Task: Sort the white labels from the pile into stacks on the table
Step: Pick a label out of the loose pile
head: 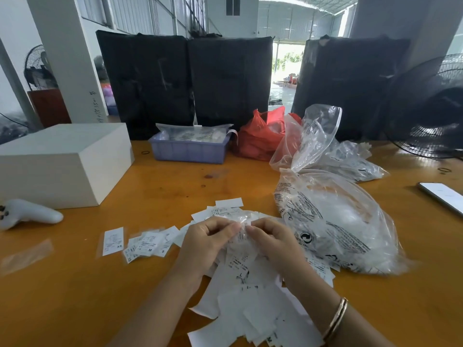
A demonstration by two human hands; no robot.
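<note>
Labels (250, 291) lie in a big messy pile on the table (162, 179), right under the two hands and a bit toward the person. The left hand (205, 244) and the right hand (273, 242) meet above the pile. Their fingertips pinch a small clear sleeve (244, 227) with a label inside. The fingers are curled in tight, with only the thin sleeve between them. It looks like the hands are pulling the sleeve open, but the plastic is shiny and crumpled, so this is hard to tell. To the left, a few labels are set out in a short row (147, 244). One label marked XS (113, 241) lies alone just beside the row. These look like the start of the stacks, so most of the sorting is not done yet. The labels are thin, light and bendy, like paper. They will slide on each other and a puff of air could move them. A fan (436, 116) stands at the far right, so that could be a problem. It is best to pinch one label by its edge or corner, so only one comes up. A big clear bag (333, 221) lies just right of the pile.
</note>
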